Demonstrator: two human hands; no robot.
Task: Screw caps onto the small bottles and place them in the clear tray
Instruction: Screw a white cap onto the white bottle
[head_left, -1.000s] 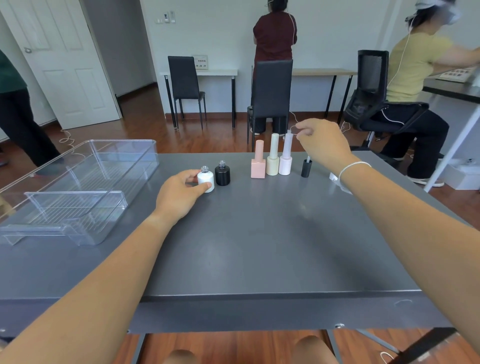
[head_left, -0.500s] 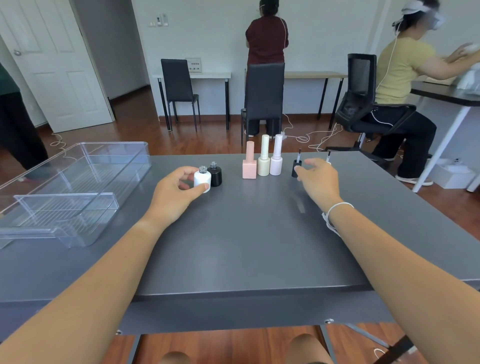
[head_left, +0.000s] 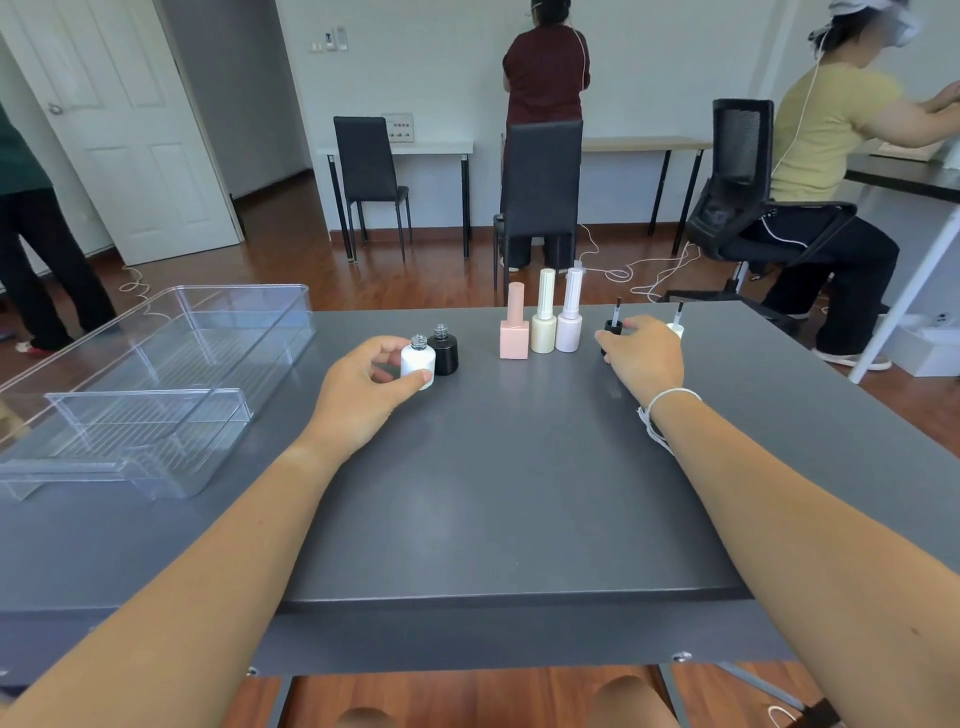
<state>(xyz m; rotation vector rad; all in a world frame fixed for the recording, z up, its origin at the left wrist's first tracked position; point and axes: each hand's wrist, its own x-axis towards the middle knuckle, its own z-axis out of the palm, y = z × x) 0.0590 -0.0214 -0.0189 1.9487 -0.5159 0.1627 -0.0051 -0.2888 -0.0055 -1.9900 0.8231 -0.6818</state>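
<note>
My left hand (head_left: 363, 395) grips a small white uncapped bottle (head_left: 418, 361) standing on the grey table (head_left: 493, 493). A black uncapped bottle (head_left: 447, 354) stands touching its right side. My right hand (head_left: 644, 361) has thumb and fingers round a black brush cap (head_left: 613, 328) that stands brush-up on the table. A white brush cap (head_left: 676, 326) stands just behind that hand, partly hidden. Pink (head_left: 514, 335), cream (head_left: 544, 325) and lilac (head_left: 569, 322) capped bottles stand in a row between my hands. The clear tray (head_left: 283, 332) sits at the left with no bottles in it.
A smaller clear insert (head_left: 156, 415) lies inside the tray's near end. Beyond the table's far edge stand black chairs (head_left: 540, 182) and several people. Trailing white cables lie on the wooden floor.
My right hand dropped from the top of the lilac bottle's cap to the black brush cap on the table. My left hand stayed on the white bottle.
</note>
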